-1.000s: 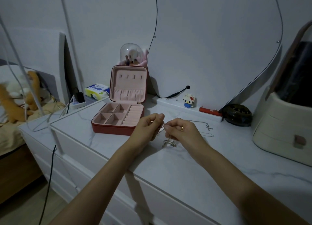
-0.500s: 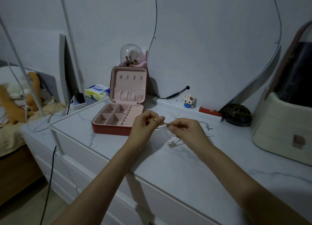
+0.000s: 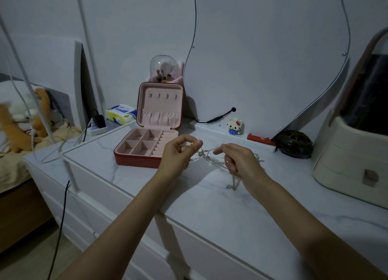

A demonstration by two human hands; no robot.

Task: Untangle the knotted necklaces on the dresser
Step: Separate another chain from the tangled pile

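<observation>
In the head view, the knotted necklaces [image 3: 212,156] are held up just above the dresser [image 3: 210,206], stretched between two hands: the left hand [image 3: 178,153] is pinched on a chain end between thumb and forefinger, and the right hand [image 3: 239,164] is curled round the other strands, from which a loop hangs down to the marble top. The step in hand is judged to be the pulling apart of the tangle near the left fingertips, and little of the knot appears loosened. A gentle easing of one strand out of the cluster is called for next, rather than a hard tug, since thin chains could be tightened. An open jewelry box [image 3: 151,141] is set just beside the left hand, a small block figure [image 3: 234,126] and a dark round dish [image 3: 294,144] are seen behind, and a cream drawer case [image 3: 352,160] is placed to the right; nothing is found between the hands.
</observation>
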